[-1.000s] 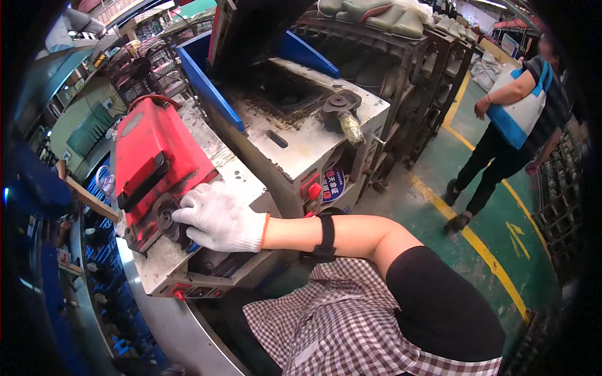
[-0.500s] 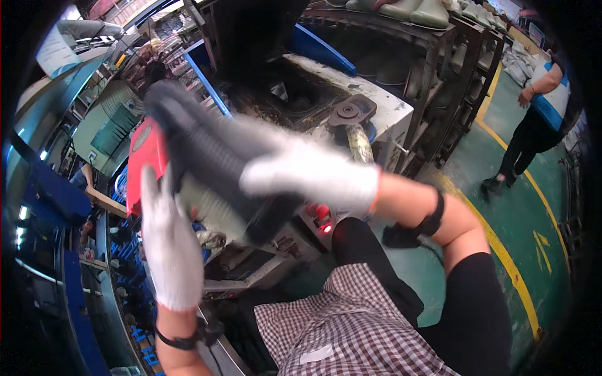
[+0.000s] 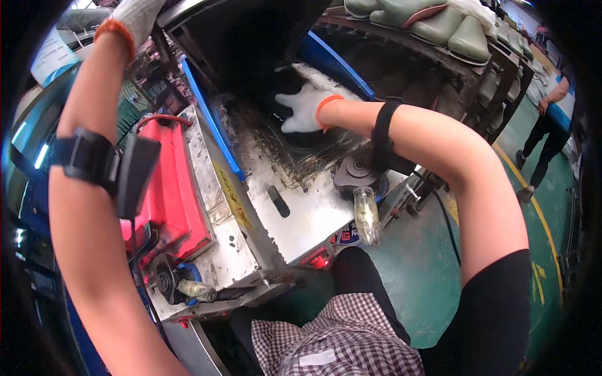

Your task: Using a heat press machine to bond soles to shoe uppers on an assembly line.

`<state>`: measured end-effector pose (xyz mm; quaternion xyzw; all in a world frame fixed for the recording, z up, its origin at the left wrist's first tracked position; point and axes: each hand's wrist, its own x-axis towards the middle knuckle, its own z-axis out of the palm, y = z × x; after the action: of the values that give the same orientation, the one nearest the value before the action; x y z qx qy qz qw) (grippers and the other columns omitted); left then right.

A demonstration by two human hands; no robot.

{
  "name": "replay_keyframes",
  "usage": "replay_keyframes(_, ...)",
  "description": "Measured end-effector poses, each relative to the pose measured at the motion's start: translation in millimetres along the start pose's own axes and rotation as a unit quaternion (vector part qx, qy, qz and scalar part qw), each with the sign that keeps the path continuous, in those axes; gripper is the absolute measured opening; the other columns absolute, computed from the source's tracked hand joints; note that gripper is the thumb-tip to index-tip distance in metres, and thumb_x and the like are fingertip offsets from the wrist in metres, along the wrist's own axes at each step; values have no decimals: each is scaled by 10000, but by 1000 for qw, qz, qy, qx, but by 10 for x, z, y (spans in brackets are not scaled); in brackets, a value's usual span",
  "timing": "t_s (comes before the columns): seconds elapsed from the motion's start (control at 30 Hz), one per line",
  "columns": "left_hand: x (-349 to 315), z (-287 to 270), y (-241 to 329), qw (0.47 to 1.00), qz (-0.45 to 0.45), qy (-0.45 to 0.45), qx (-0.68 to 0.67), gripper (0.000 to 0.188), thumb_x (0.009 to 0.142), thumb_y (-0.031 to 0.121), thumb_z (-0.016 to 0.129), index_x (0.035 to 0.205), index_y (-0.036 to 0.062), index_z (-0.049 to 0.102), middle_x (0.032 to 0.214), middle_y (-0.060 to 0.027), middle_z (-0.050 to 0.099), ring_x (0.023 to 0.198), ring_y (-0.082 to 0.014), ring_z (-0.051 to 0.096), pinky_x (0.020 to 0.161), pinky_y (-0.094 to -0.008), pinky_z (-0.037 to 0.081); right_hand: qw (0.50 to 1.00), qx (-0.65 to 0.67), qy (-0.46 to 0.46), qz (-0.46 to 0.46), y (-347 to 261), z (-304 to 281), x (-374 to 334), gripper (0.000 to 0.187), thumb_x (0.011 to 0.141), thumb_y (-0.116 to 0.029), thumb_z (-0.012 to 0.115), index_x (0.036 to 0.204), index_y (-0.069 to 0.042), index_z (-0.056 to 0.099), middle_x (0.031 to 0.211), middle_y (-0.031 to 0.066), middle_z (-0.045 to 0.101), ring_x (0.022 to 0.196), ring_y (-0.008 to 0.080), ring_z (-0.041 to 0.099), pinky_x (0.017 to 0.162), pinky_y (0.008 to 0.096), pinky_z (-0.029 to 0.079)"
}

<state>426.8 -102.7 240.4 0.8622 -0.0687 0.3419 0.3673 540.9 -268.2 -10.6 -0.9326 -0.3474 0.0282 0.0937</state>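
Note:
My left hand (image 3: 141,19), in a white knitted glove with an orange cuff, is raised at the top left beside the corner of a machine's dark raised lid (image 3: 251,37). Its fingers run out at the picture's edge, so what they touch is hidden. Over the blackened recess of the machine (image 3: 301,153) reaches my right hand (image 3: 304,109), gloved the same way. Its fingers are spread and point left into the dark, with nothing visible between them. Deep shadow hides what lies beneath the fingertips.
A handle wrapped in clear film (image 3: 366,216) juts from the machine's front right. To the left stands a red casing (image 3: 169,188) with a second wrapped handle (image 3: 197,290). Green boots (image 3: 433,28) line a rack at upper right. A person (image 3: 552,106) is on the green floor beyond.
The blurred black object that was between both hands is no longer seen there. My left hand has moved up and away, and my right hand forward into the machine. My view has shifted.

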Motion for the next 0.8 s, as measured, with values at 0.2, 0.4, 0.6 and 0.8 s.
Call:
replay_keyframes(0.2,188,-93,-20,995,-54,-41,74,135,962,84,527,1016,92,651,946,-17,638,899,-131,579,765,-318,497,998,10,-61,8,7,-5,72,1104,755,-750,688,1674,-287,290,1519,362,436,1366,490,526,1077,512,499)
replay_keyframes(0.4,641,-453,-775,862,77,-175,470,612,969,194,453,1553,11,467,1506,-231,566,1456,-276,487,1196,-324,347,996,7,-68,-50,-39,-141,-63,1168,773,-819,637,1660,-134,309,1562,380,411,1449,488,440,1167,517,416)
replay_keyframes(0.6,-752,563,-616,974,-3,-23,226,717,903,103,435,1619,112,383,1329,-301,658,1218,-405,652,1097,-427,458,955,89,137,-248,-61,-228,-1643,441,868,-383,696,1180,-73,702,1024,191,678,1022,403,651,865,541,540)
replay_keyframes(0.8,-1853,1113,-589,944,-98,-23,314,808,915,70,518,1662,184,233,1188,-302,700,1004,-475,700,912,-556,534,913,45,215,-343,-176,286,-2603,301,804,-284,721,1052,-115,695,815,89,595,888,278,632,921,457,466)
